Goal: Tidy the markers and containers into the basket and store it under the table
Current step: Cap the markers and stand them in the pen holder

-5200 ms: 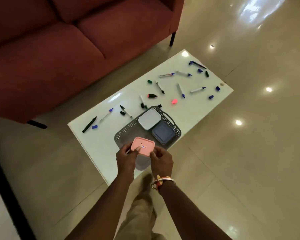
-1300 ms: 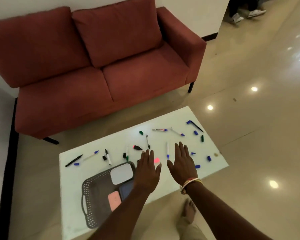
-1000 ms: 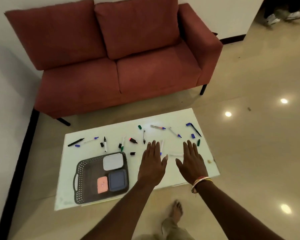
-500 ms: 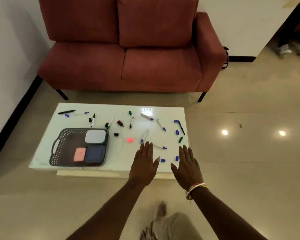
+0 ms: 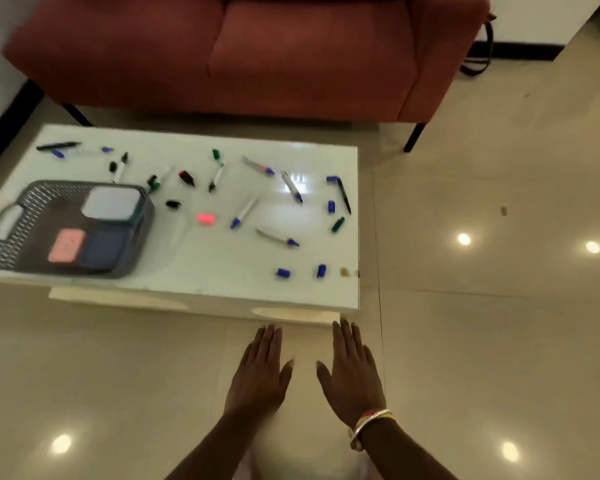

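A dark grey perforated basket (image 5: 25, 209) sits at the left end of the white table (image 5: 222, 271). Inside it lie a white container (image 5: 111, 203), a pink container (image 5: 66, 245) and a blue container (image 5: 105, 247). Several markers and loose caps are scattered over the table, among them a blue-capped marker (image 5: 244, 213), a glowing pink cap (image 5: 205, 218) and two blue caps (image 5: 283, 273) near the front edge. My left hand (image 5: 261, 372) and my right hand (image 5: 352, 374) hover flat, fingers straight, over the floor in front of the table, holding nothing.
A red sofa (image 5: 257, 53) stands behind the table on black legs. Glossy beige floor tiles (image 5: 482, 341) surround the table and reflect ceiling lights. A dark strap or bag (image 5: 478, 60) hangs at the sofa's right side. A white wall with black skirting is at the left.
The view has swung round to face the table's long front side and moved closer. Both hands, flat and empty throughout, have drawn back from over the table to in front of its edge.
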The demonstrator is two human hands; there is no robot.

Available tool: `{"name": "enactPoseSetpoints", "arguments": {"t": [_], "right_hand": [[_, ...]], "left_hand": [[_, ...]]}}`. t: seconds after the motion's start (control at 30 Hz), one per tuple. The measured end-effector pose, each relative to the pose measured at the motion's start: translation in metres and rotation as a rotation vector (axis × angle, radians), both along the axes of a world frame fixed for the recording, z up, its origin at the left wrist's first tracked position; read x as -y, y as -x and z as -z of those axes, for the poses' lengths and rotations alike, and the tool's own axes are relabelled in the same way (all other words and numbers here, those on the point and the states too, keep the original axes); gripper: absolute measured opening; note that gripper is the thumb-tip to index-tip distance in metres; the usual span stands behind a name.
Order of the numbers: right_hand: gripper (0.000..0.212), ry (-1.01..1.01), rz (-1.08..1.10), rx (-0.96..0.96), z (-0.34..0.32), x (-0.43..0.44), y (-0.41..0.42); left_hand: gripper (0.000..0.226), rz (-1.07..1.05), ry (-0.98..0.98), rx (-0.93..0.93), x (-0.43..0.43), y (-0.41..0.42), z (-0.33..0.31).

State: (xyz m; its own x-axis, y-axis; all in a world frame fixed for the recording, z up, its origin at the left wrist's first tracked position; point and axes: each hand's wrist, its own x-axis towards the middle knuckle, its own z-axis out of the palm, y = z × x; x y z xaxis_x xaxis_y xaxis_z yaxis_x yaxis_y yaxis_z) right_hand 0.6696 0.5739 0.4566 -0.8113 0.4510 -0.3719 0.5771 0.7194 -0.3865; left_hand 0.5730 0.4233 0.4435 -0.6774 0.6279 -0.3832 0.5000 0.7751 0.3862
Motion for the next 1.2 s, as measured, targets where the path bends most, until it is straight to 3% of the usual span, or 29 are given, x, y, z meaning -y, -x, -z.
{"name": "enactPoseSetpoints", "arguments": {"t": [0.17, 0.3, 0.43, 0.53, 0.63, 0.7, 0.87, 1.0, 1.1, 1.2], "right_hand": [[0.077, -0.019, -0.017, 0.001, 0.153, -0.022, -0.023], [0.077, -0.053, 0.001, -0.039, 0.269, -0.043, -0.002], [0.077, -0.015, 0.104, -0.210, 0.366, -0.063, 0.038], [0.076, 0.160, 0.329, -0.436, 0.411, -0.068, 0.071], [0.071, 0.365, 0.615, -0.646, 0.434, -0.071, 0.096], [0.068, 0.436, 0.691, -0.753, 0.446, -0.070, 0.111], [0.038, 0.476, 0.781, -1.010, 0.460, -0.062, 0.140], [0.039, 0.433, 0.827, -1.121, 0.468, -0.059, 0.148], [0.036, 0.384, 0.823, -1.178, 0.474, -0.061, 0.153], [0.038, 0.383, 0.869, -1.192, 0.468, -0.066, 0.162]], "left_hand": [[0.069, -0.021, -0.021, -0.033, -0.032, -0.018, 0.152], [0.067, -0.004, -0.093, -0.124, -0.062, 0.007, 0.264], [0.066, -0.100, -0.224, -0.165, -0.083, 0.049, 0.355], [0.065, -0.260, -0.366, -0.157, -0.094, 0.083, 0.401], [0.062, -0.494, -0.540, -0.003, -0.115, 0.115, 0.419], [0.055, -0.601, -0.711, 0.151, -0.130, 0.131, 0.420], [0.055, -0.640, -0.919, 0.422, -0.152, 0.136, 0.438], [0.034, -0.767, -1.088, 0.384, -0.161, 0.130, 0.447], [0.030, -0.777, -1.133, 0.301, -0.169, 0.132, 0.453], [0.040, -0.840, -1.115, 0.290, -0.177, 0.137, 0.447]]}}
